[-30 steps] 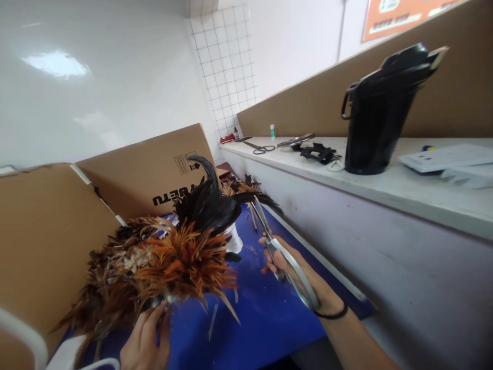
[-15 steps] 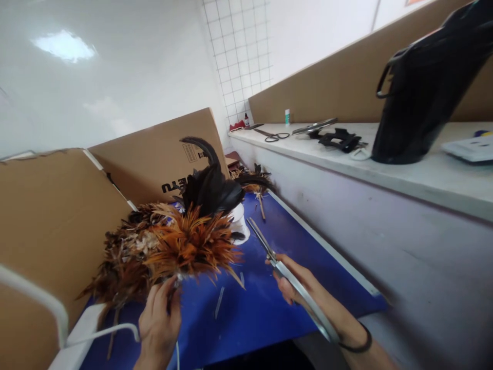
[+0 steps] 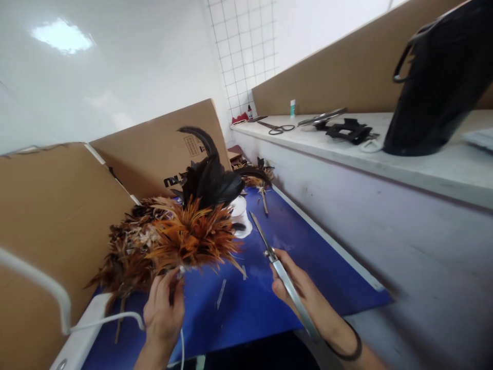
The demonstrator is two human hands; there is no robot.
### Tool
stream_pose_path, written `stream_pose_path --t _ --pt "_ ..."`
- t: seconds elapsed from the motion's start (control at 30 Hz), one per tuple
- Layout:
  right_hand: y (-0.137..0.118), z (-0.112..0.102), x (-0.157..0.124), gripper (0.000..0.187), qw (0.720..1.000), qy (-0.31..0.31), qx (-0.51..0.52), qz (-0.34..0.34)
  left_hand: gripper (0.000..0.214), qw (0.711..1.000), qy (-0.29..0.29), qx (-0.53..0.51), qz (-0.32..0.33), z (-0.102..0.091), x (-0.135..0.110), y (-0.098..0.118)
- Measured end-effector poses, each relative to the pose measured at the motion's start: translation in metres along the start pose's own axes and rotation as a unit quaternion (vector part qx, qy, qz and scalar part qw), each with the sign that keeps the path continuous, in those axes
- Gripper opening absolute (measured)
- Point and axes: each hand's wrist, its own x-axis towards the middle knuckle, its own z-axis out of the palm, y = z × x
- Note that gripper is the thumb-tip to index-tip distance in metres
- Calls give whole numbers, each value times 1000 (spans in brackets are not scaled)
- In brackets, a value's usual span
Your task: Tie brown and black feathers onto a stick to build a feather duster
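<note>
My left hand (image 3: 165,308) is closed around the base of a feather bundle (image 3: 192,234), orange-brown below with long curved black feathers on top. In my right hand (image 3: 296,288) is a pair of metal scissors (image 3: 283,275), its blades together and pointing up and away, to the right of the bundle and apart from it. Behind the bundle stands a white spool of thread (image 3: 241,218), partly hidden. To the left lies a heap of brown feather bundles (image 3: 129,252), with a thin stick showing below it.
A blue work surface (image 3: 254,313) bears thin clear strips. Cardboard panels (image 3: 50,205) rise at the left and back; a bent white tube (image 3: 42,288) stands at front left. On the white shelf (image 3: 308,144) are black-handled scissors (image 3: 281,129), a black clip (image 3: 348,131) and a black container (image 3: 431,92).
The scissor blades, slightly parted before, are now together. My left hand keeps hold of the feather bundle, and the whole view has shifted a little.
</note>
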Motion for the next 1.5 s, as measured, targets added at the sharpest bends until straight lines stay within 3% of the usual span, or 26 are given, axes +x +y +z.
stream_pose_path --t 0.27,0.43,0.7,0.87,1.1,1.23,1.5 --pt "1 -1 5 37 998 50 -41 0 22 1000 -26 -2 -6 2 5 7" --pt "7 2 -9 50 995 25 -92 -21 22 998 -51 -38 -24 1 13 16" --pt "15 0 -10 57 992 77 -103 3 26 997 -31 -53 -45 12 7 16" --pt "1 -10 3 53 991 122 -55 -11 30 998 -12 -43 -52 20 -2 9" --pt "-40 -18 27 42 963 263 -4 -61 26 998 -17 -56 -32 16 -6 16" --pt "-52 -28 37 43 973 218 -28 -74 27 997 -6 -46 -56 16 -11 16" --pt "-36 -37 41 46 994 103 -31 -26 28 995 22 -54 -85 20 -26 3"
